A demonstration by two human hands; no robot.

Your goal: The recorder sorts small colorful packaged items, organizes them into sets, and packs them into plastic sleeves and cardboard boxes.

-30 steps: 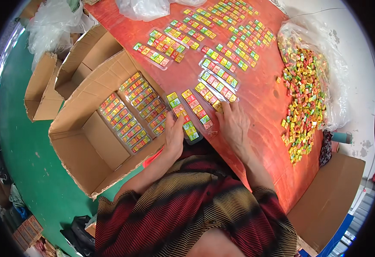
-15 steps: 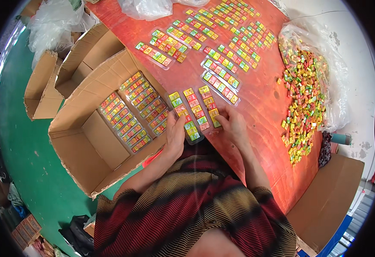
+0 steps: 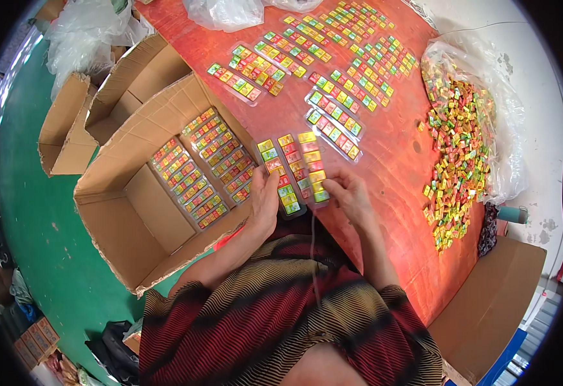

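Close to my body at the table's edge are three clear plastic strip trays, each with a row of small yellow, red and green wrapped pieces. My left hand (image 3: pixel 265 199) is closed on the left strip tray (image 3: pixel 286 191), thumb on its side. A middle strip tray (image 3: pixel 293 161) stands between the others; what supports its lower end is hidden. My right hand (image 3: pixel 348 193) pinches the lower right edge of the right strip tray (image 3: pixel 312 156), which tilts and partly overlaps the middle one. Several filled strip trays (image 3: pixel 335 134) lie on the red table (image 3: pixel 391 193) beyond my hands.
At my left stands an open cardboard box (image 3: pixel 107 215) with two columns of filled strip trays (image 3: pixel 181 182). More cardboard boxes (image 3: pixel 69 138) are behind it. Loose wrapped pieces (image 3: pixel 458 148) spill from a clear plastic bag (image 3: pixel 510 141) at right. Another carton (image 3: pixel 497 299) is at lower right.
The right strip tray has tilted and shifted down toward the middle one, moving with my right hand, which has dropped slightly. My left hand has barely moved.
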